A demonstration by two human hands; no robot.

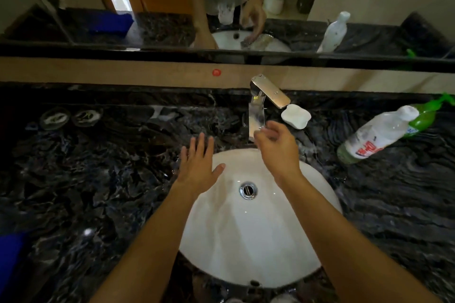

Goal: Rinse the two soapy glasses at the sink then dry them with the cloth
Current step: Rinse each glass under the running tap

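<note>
The left glass point(54, 117) and right glass point(86, 115) stand just beside each other near the back edge of the counter point(123, 179), well left of the sink point(246, 241). Both show white suds inside.

By my judgement they will be light, stiff and breakable, and slippery with soap on hard stone. Each is best taken round its wall with the whole hand, not by the rim.

The cloth point(11, 256), blue and soft-looking, lies at the counter's left edge towards the front corner.

The left hand point(199, 163) hovers over the sink's left rim, fingers straight and spread, holding nothing. The right hand point(277, 147) is at the tip of the tap point(257, 115) with fingers loosely curled. I cannot tell whether it grips the spout or only nears it, and it holds no glass.

A white bottle point(376, 135) with a green cap lies tilted near the right edge. Its label carries red characters and a little blue print, too blurred to read. No other writing is legible.
</note>
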